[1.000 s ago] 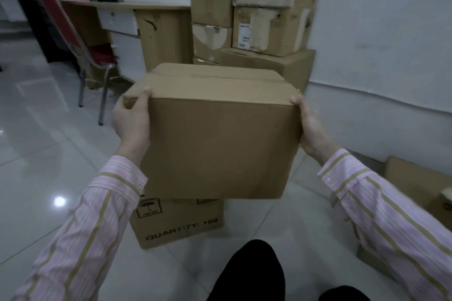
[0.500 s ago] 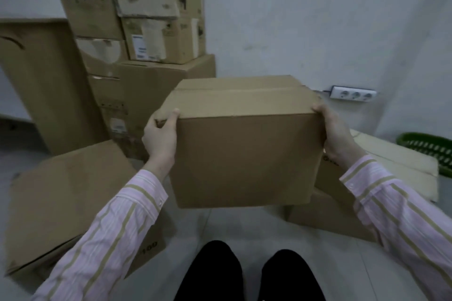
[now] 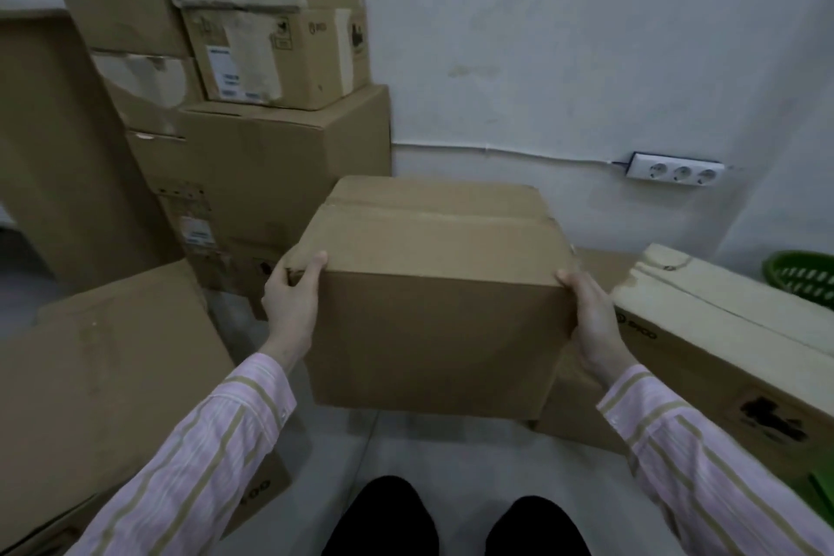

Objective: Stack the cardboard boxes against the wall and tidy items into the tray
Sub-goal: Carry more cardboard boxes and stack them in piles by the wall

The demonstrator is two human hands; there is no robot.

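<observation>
A person in a pink striped shirt holds a closed cardboard box (image 3: 433,321) off the tiled floor (image 3: 451,451), close to the white wall (image 3: 586,36) and just right of a tall stack of boxes (image 3: 271,149). The left hand (image 3: 291,300) and right hand (image 3: 593,321) grasp its upper side edges, fingers (image 3: 307,273) curled onto the cardboard. A tilted box (image 3: 104,384) lies at left and a long box (image 3: 722,330) at right, near a green basket (image 3: 803,280). A power strip (image 3: 677,171) is mounted on the wall.
</observation>
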